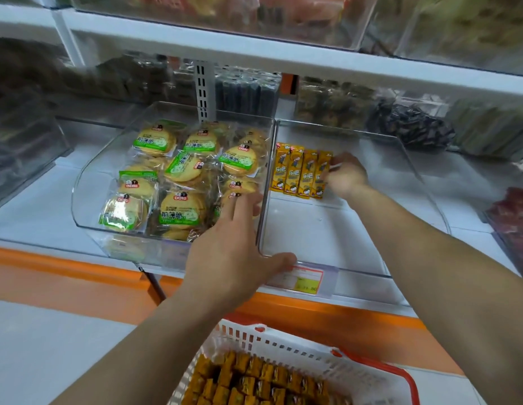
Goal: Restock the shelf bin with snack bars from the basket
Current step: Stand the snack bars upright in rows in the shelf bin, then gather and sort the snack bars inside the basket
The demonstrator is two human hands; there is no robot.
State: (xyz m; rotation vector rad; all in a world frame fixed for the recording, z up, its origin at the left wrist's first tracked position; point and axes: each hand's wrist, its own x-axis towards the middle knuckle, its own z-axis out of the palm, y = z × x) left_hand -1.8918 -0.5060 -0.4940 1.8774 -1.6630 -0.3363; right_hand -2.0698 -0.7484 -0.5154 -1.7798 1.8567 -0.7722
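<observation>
My head camera's view: bright, even light from overhead, soft focus throughout.
Upper bins (213, 19) and left margin smear with blur; orange shelf edge (64, 258) bows from wide-angle distortion; pale glare hazes the shelf bin (356, 147); shadows faint.

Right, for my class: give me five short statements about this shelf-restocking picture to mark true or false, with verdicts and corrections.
1. The yellow snack bars sit in a row at the back left of the right-hand clear bin. True.
2. The right hand is reaching into the basket. False: it is inside the clear bin, fingers curled on the right-hand end of the row.
3. The left hand rests at the front, where the two bins meet. True.
4. The neighbouring bin on the left holds red packets. False: it holds round biscuits in green-labelled wrappers.
5. The basket is empty. False: it is filled with wrapped bars.
</observation>
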